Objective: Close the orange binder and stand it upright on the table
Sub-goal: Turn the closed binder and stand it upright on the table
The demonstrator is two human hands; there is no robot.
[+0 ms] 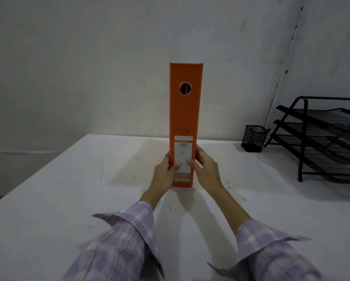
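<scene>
Loose lilac plaid sleeves, seemingly cuffs unbuttoned.

Binder upright mid-table, pen cup and tray rack far right

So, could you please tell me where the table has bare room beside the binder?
The table lies bare left of the orange binder. Its far right corner is crowded by the mesh pen cup and black tray rack.

tray rack cut off at right edge, binder label print illegible
</scene>
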